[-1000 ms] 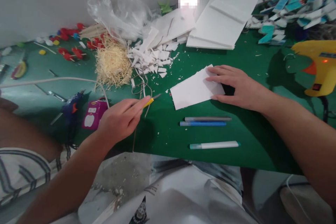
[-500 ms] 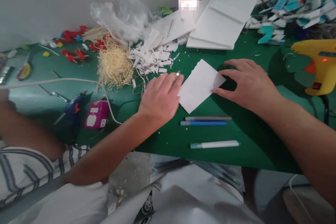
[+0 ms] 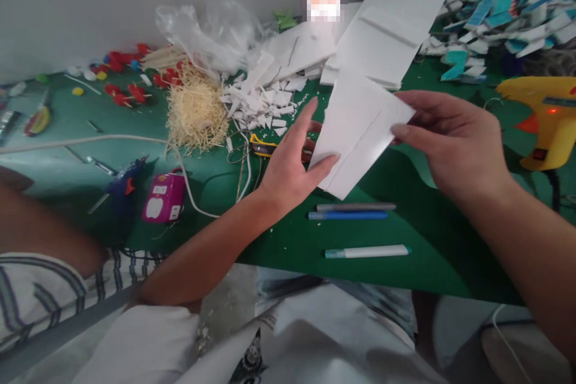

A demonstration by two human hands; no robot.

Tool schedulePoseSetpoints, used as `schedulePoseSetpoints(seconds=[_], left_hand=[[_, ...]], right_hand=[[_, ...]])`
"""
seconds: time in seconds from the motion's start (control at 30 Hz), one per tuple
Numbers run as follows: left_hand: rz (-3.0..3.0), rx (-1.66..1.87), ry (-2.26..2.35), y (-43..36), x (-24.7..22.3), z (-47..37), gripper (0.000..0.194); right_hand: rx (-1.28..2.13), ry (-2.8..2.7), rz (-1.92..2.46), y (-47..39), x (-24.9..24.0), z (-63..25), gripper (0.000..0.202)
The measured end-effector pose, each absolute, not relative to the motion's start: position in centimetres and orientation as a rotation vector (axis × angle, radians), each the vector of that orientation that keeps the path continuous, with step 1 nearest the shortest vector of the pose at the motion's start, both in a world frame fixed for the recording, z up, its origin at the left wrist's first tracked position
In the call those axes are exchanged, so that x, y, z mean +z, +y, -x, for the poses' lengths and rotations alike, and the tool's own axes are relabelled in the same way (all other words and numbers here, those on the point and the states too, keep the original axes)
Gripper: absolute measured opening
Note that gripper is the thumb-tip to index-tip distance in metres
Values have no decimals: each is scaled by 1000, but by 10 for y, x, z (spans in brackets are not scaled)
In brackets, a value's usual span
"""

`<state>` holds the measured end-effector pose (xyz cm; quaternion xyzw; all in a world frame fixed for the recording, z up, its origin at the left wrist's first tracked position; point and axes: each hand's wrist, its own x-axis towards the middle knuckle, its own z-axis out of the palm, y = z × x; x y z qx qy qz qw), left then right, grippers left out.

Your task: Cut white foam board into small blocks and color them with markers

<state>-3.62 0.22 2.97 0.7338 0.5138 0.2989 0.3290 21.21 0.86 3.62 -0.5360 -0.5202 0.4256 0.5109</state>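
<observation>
A white sheet of thin board is raised and tilted above the green table, with a straight line running along its length. My right hand pinches its right corner between thumb and fingers. At the lower left edge is my left hand, its fingers spread and its thumb overlapping the front of the sheet. Whether that thumb presses on it, I cannot tell. A yellow and black utility knife lies beside my left hand, partly hidden behind it. Below the sheet lie a grey pen, a blue pen and a white marker.
White scraps, wood shavings and stacked white boards are at the back. A yellow glue gun, its light on, stands right. Left are a purple socket block, a blue glue gun and another person's arm.
My right hand has lifted the white board off the table and tilted it. My left hand has let go of the utility knife, opened and come to the board's left edge.
</observation>
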Motion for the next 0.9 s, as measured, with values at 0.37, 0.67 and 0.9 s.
schedulePoseSetpoints(seconds=[0.37,0.67,0.9], left_hand=[[-1007,1082,1013,6,29,0,46],[-733,799,836,-2,33,2,55],[-876,782,917,-6,31,0,52]], right_hand=[[1373,-1041,1253,9,35,-213,24],[1588,-1103,1089,12,30,-215,23],[1623,-1149,1120,8,33,-209,23]])
